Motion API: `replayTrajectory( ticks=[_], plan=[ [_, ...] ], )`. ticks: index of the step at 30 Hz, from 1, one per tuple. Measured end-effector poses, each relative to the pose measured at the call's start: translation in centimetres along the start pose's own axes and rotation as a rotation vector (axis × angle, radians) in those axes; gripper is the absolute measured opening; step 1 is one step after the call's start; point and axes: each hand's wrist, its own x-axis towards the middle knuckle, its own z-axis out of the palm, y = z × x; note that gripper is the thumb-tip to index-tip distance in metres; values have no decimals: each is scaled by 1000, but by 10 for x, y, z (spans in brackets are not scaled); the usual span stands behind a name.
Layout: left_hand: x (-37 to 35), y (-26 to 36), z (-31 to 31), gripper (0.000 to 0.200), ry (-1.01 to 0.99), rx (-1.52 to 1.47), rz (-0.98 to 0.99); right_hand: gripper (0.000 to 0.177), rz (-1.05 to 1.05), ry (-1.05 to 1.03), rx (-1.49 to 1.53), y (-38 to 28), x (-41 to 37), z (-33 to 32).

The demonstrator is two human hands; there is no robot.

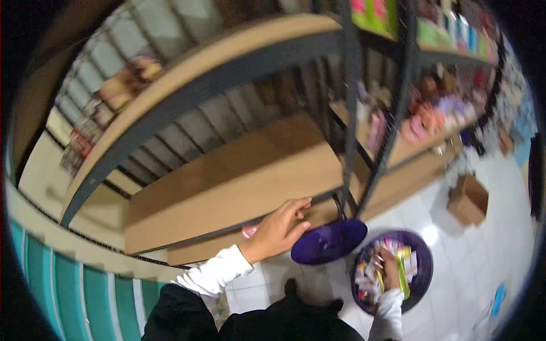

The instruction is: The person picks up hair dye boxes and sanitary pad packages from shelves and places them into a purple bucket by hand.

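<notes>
My left hand [280, 230] is stretched out with its fingers apart, holding nothing. It hovers beside a round purple basin or lid [329, 241], its thumb right at the rim, in front of the lower wooden shelf [239, 202]. My right hand [388, 267] reaches down into a round purple tub [424, 273] on the floor, fingers curled among small packaged items. A yellow-green packet [402, 278] lies right against this hand. I cannot tell what the fingertips grip.
A dark metal rack with wooden shelves [227, 45] spans the view; its upright post [392, 108] stands near the middle. Colourful goods [426, 119] fill the right-hand shelves. An open cardboard box [467, 202] and a blue object [499, 298] are on the white tiled floor. Teal panels [68, 284] are at lower left.
</notes>
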Motion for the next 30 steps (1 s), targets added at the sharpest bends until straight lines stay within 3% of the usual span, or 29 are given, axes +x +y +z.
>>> replayTrajectory(
  ticks=[2, 6, 10, 12, 16, 19, 22, 26, 30],
  plan=[
    [-1, 24, -68, 50, 129, 164, 44, 26, -235, -183, 70, -22, 6, 6],
    [0, 60, -195, 44, 415, 512, 312, 24, -372, -183, 29, -113, -58, 78],
    [16, 74, -314, 36, 597, 892, 439, 28, -471, -298, 13, -149, -107, 137],
    [35, 66, -370, 37, 600, 1022, 327, 25, -489, -324, 13, -156, -118, 158],
    [75, 19, -463, 45, 420, 1280, 7, 26, -553, -373, 14, -168, -140, 197],
    [106, -22, -497, 50, 367, 1265, -147, 27, -613, -365, -12, -174, -157, 215],
    [128, -22, -497, 53, 268, 1180, -372, 27, -645, -339, -6, -175, -171, 220],
    [147, -33, -491, 62, 243, 1264, -320, 26, -670, -276, 12, -171, -184, 214],
    [160, -38, -487, 65, 52, 1331, -487, 24, -675, -219, 28, -169, -197, 212]
  ],
)
